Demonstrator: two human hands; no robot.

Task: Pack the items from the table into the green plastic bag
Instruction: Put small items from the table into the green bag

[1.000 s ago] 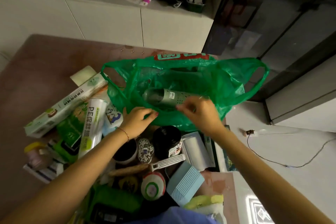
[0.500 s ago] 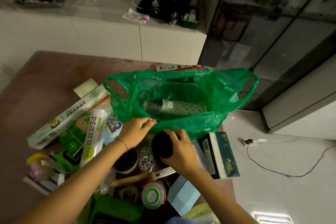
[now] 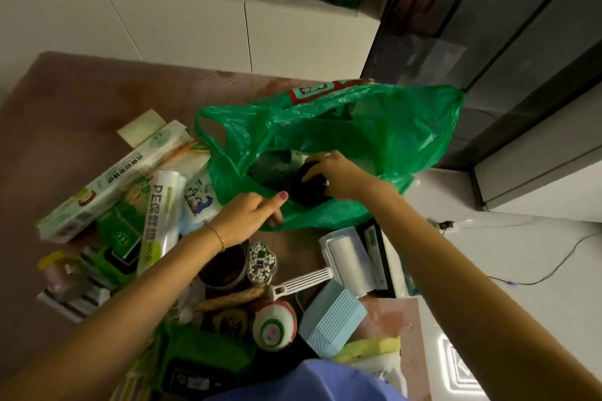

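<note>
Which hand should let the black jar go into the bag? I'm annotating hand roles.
Right. The right hand already grips the black jar inside the green plastic bag, while the left hand holds its near edge.

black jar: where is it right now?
Head view, centre-right: the black jar is in the right hand inside the green plastic bag's mouth, beside the silver canister.

The plastic bag (image 3: 407,127) is translucent green with a red-and-white printed band; the jar (image 3: 308,187) black, a ribbed box (image 3: 332,316) pale blue, the table (image 3: 81,114) reddish-brown
</note>
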